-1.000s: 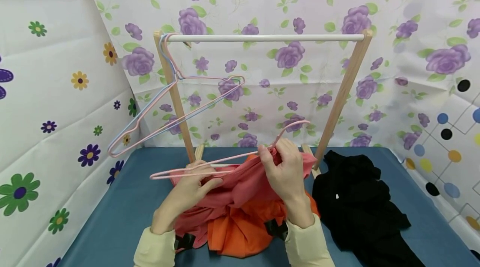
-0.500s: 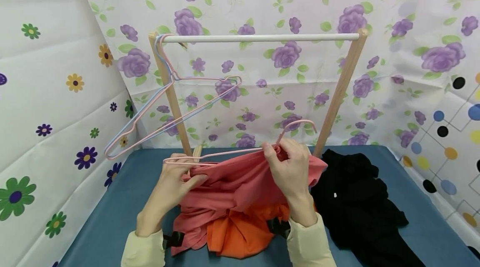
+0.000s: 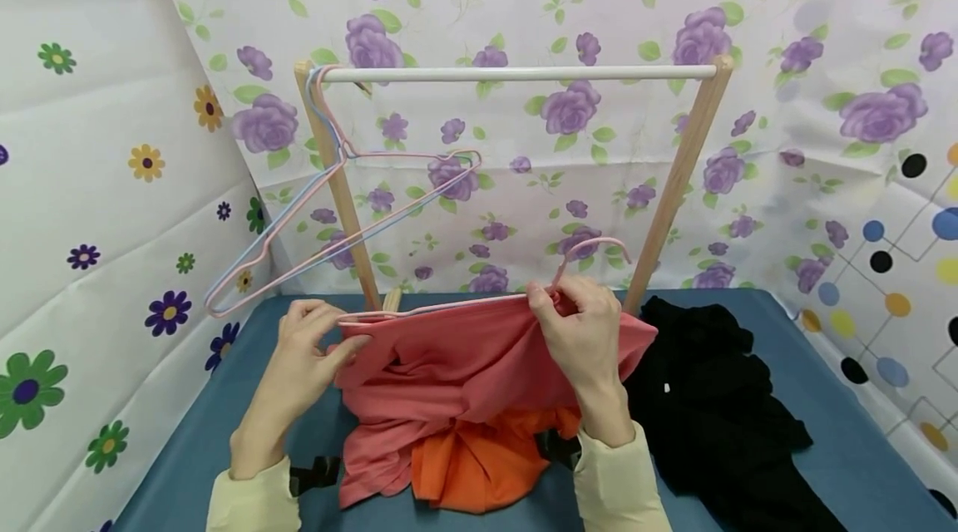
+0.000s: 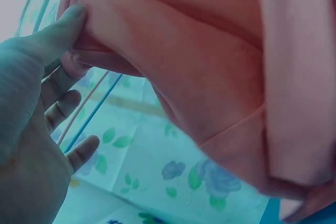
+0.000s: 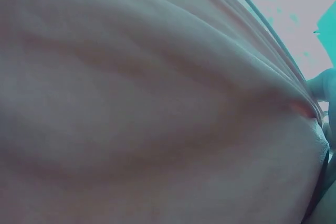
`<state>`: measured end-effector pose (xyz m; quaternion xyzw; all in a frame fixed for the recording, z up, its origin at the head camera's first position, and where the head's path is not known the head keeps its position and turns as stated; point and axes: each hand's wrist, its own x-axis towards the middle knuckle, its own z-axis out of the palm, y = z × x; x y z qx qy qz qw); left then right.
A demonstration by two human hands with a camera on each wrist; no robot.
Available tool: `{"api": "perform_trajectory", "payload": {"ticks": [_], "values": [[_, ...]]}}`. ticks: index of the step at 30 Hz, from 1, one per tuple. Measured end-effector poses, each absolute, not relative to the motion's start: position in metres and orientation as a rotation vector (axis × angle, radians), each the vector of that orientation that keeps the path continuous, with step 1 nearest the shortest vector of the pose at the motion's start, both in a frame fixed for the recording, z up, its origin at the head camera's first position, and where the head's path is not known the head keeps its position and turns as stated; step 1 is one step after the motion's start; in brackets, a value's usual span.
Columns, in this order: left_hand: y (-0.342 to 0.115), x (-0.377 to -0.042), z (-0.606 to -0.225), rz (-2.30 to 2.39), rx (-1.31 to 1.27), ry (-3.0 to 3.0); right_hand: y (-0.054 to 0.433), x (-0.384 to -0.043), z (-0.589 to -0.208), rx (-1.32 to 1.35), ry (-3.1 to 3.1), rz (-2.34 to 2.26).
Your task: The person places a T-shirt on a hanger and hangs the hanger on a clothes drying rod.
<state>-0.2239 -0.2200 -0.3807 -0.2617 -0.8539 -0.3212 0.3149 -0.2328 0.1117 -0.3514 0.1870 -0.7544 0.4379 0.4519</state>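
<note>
A coral-pink garment [image 3: 464,362] hangs stretched along a pink clothes hanger [image 3: 599,242] in the head view, above the table. My right hand [image 3: 582,337] grips the hanger's neck together with gathered cloth, and the hook sticks up above the fingers. At the hanger's left end, my left hand [image 3: 295,357] pinches the garment's edge between thumb and index finger. Its other fingers are spread apart in the left wrist view, where the garment [image 4: 178,51] drapes beside them. Cloth [image 5: 147,108] fills most of the right wrist view, leaving little of that hand visible.
A wooden rack with a white rail [image 3: 516,74] stands behind. Pink and blue hangers [image 3: 277,229] hang at its left end. An orange garment [image 3: 475,465] lies under the coral one. A black garment [image 3: 718,399] lies to the right on the blue table [image 3: 172,465].
My left hand has moved left along the hanger, drawing the coral garment out over the left arm, which is now mostly covered. The right hand keeps its grip on the neck, the hook turned slightly.
</note>
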Motion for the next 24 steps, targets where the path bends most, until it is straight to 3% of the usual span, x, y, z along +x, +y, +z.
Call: {"api": "perform_trajectory", "payload": {"ticks": [24], "values": [[-0.238,-0.214,-0.365,-0.669,-0.723,-2.067,0.112,-0.23,-0.353,0.421,-1.949,1.091]]}}
